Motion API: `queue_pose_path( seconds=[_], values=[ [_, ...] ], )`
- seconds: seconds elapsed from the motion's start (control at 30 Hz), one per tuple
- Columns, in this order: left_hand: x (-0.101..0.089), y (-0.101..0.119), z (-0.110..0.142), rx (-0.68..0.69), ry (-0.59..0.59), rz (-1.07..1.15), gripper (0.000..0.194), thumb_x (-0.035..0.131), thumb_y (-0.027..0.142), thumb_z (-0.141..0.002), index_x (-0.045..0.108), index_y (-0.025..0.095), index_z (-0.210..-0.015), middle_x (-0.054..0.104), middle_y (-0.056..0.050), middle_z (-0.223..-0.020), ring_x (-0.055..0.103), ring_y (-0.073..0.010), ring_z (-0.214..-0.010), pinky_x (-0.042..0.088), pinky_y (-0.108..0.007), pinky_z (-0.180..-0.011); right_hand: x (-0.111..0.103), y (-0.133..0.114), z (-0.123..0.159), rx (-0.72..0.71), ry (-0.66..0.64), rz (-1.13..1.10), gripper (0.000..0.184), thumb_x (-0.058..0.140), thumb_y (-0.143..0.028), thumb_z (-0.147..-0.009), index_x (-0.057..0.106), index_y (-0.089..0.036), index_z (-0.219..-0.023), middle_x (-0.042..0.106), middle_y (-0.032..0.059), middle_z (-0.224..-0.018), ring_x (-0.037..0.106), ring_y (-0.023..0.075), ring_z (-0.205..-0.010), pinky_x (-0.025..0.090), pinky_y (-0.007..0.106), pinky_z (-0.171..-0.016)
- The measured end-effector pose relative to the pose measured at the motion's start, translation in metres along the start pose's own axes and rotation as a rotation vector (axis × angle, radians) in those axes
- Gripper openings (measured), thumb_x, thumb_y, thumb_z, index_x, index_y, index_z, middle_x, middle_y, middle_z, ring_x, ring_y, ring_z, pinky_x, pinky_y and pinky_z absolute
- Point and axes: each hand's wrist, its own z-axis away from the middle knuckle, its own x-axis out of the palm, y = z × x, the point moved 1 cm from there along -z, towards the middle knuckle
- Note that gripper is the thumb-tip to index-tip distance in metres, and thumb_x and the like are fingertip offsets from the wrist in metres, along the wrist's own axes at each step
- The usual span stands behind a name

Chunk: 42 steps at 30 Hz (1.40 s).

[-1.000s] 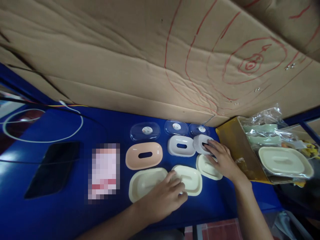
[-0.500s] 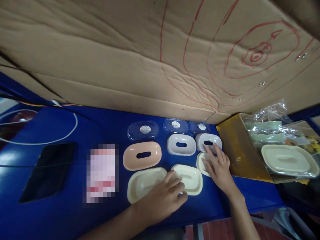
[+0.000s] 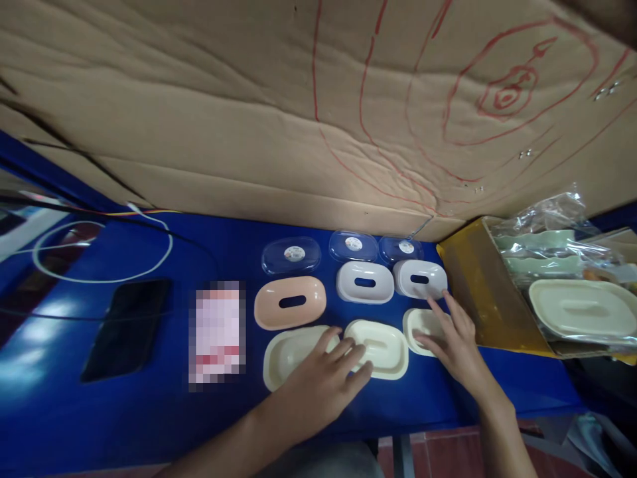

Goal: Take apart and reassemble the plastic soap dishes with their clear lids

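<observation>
My left hand, palm down with its fingers apart, hovers over or rests on the edges of a cream oval dish and a middle cream dish. It hides part of both. My right hand is open, its thumb over a smaller cream dish; whether it touches is unclear. Behind these lie a peach slotted oval tray, a pale lilac slotted tray, and another lilac slotted tray near my right fingertips.
Three clear lids with stickers, including a left lid, line the back. An open carton on the right holds green and cream pieces and plastic wrap. A dark tablet-like slab and white cable lie left. Cardboard stands behind.
My right hand has drawn back slightly from the right lilac tray and small cream dish, uncovering more of them. My left hand stays nearly in place. The camera view has shifted slightly.
</observation>
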Motion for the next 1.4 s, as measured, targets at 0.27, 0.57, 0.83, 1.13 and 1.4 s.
queue_pose_path(
  seconds=[0.27, 0.57, 0.83, 1.13, 1.4],
  values=[
    [-0.028, 0.006, 0.071, -0.478, 0.094, 0.015, 0.040, 0.054, 0.022, -0.106, 0.058, 0.026, -0.146, 0.059, -0.013, -0.146, 0.060, -0.0310, -0.127, 0.057, -0.050, -0.100, -0.007, -0.088, -0.039, -0.279, -0.055, -0.223, 0.072, 0.059, -0.033, -0.104, 0.027, -0.044, -0.168, 0.041, 0.0070, -0.170, 0.046, 0.0392, -0.152, 0.047, 0.065, -0.117],
    [-0.009, 0.003, 0.108, -0.652, 0.147, -0.042, 0.048, 0.055, 0.031, -0.107, 0.049, 0.023, -0.154, 0.059, -0.016, -0.146, 0.064, -0.0321, -0.128, 0.063, -0.052, -0.097, 0.033, -0.188, -0.148, -0.605, -0.220, -0.252, 0.089, 0.073, -0.045, -0.098, 0.023, -0.032, -0.170, 0.030, 0.0174, -0.175, 0.033, 0.0403, -0.160, 0.033, 0.069, -0.126],
    [-0.001, 0.000, 0.103, -0.674, 0.249, 0.048, 0.055, 0.058, 0.026, -0.106, 0.041, 0.018, -0.157, 0.063, -0.019, -0.140, 0.068, -0.0321, -0.124, 0.065, -0.051, -0.097, 0.023, -0.168, -0.138, -0.441, -0.226, -0.296, 0.080, 0.072, -0.050, -0.097, 0.034, -0.033, -0.165, 0.049, 0.0157, -0.162, 0.047, 0.0384, -0.150, 0.042, 0.062, -0.119],
    [0.004, -0.010, 0.092, -0.722, 0.352, 0.148, 0.078, 0.061, 0.016, -0.103, 0.019, 0.024, -0.168, 0.048, -0.023, -0.157, 0.054, -0.0359, -0.145, 0.060, -0.054, -0.108, 0.008, -0.148, -0.069, -0.432, -0.262, -0.196, 0.077, 0.063, -0.050, -0.104, 0.026, -0.031, -0.168, 0.049, 0.0146, -0.164, 0.045, 0.0345, -0.153, 0.035, 0.062, -0.123],
    [-0.011, -0.039, 0.083, -0.662, 0.126, 0.191, 0.084, 0.062, 0.017, -0.102, 0.014, 0.031, -0.170, 0.031, -0.024, -0.170, 0.061, -0.0373, -0.136, 0.063, -0.052, -0.099, 0.017, -0.167, -0.078, -0.487, -0.245, -0.101, 0.076, 0.060, -0.049, -0.106, 0.024, -0.027, -0.170, 0.043, 0.0152, -0.169, 0.040, 0.0333, -0.157, 0.029, 0.063, -0.126]
  ],
)
